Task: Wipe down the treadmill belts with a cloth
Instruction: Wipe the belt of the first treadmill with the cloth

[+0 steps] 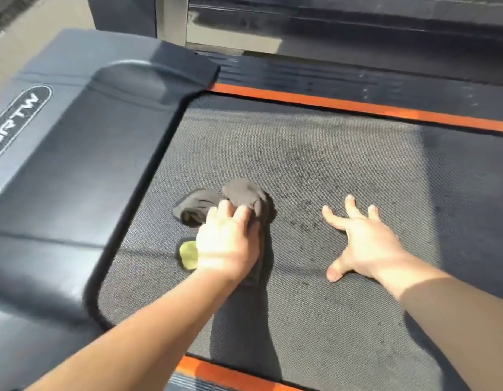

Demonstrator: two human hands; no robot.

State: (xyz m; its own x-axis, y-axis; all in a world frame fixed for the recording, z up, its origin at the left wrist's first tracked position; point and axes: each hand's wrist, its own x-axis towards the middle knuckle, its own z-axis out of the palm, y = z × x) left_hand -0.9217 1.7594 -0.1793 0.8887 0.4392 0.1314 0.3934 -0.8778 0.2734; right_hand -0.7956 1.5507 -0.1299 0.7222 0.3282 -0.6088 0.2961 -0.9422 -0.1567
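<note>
The grey textured treadmill belt (315,165) fills the middle of the view, speckled with dark damp spots. A crumpled dark grey cloth (239,197) with a yellow-green corner (188,253) lies on the belt near the motor cover. My left hand (226,246) presses down on the cloth, its fingers curled over the bunched fabric. My right hand (363,241) lies flat on the bare belt to the right of the cloth, fingers spread and straight, holding nothing.
The dark plastic motor cover (75,170) with an oval logo borders the belt on the left. Orange side strips (343,105) and black foot rails run along the belt's far and near edges. Another dark machine frame (329,21) stands beyond.
</note>
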